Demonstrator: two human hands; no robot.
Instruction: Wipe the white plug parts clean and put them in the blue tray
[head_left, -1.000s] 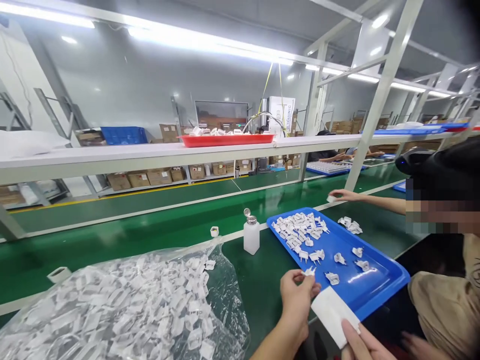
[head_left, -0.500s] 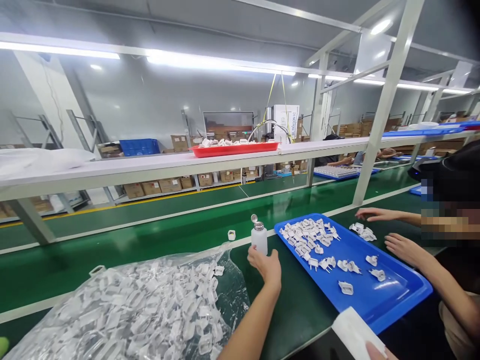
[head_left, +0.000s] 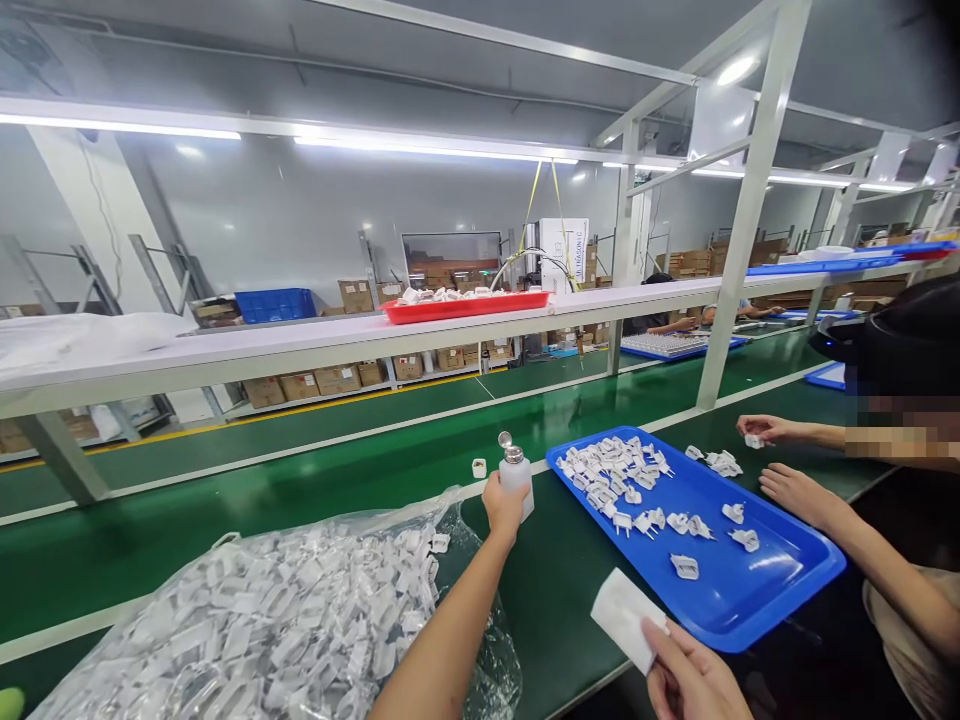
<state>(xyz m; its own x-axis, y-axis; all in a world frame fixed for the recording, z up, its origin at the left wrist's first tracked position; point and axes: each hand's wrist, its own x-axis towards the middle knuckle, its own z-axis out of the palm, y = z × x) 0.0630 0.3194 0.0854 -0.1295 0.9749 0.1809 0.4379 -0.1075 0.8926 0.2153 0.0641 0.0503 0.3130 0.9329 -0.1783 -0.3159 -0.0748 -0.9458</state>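
Note:
My left hand is wrapped round a white dispenser bottle with a metal top, its lid flipped up. The bottle is tilted slightly. Between the thumb and fingers of my right hand is a folded white wipe, near the front edge of the bench. A blue tray lies to the right of the bottle, with many white plug pieces on it. Left of my left forearm, a clear plastic bag is full of white plastic housings.
One white housing sits behind the bottle. A co-worker's hands are at the tray's right side, one holding a white piece near a small pile. Above the bench runs a shelf bearing a red tray.
My left hand has closed round the bottle, which now leans a little. My right hand has come left and further into view with the wipe. The co-worker's far hand has picked up a white piece.

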